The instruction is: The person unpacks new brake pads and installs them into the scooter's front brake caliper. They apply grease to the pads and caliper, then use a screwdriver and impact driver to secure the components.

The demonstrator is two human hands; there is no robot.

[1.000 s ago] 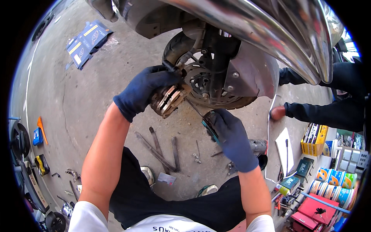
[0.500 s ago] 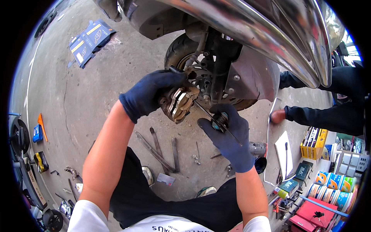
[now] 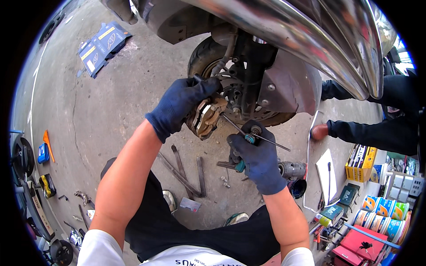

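My left hand [image 3: 179,106], in a dark blue glove, is closed around a rusty brake caliper [image 3: 208,116] with a pale metal strip along its side. The caliper is held off the floor, in front of a motorbike wheel [image 3: 199,61] and its fork. My right hand [image 3: 262,162], gloved too, grips a thin metal rod [image 3: 278,144] together with a dark tool body banded in teal [image 3: 240,166]. The rod's far end meets the caliper's lower right side. Whether the rod and banded body are one tool, I cannot tell.
Long metal bars [image 3: 201,177] lie on the floor between my feet. A metal cylinder [image 3: 293,170] lies right of my right hand. Chrome bodywork [image 3: 284,26] overhangs the wheel. Another person's legs [image 3: 359,135] are at the right, above boxes and a red case [image 3: 364,241].
My right hand has turned the tool, so its teal-banded body now shows below the fingers. My left hand and the caliper have shifted slightly to the right and up.
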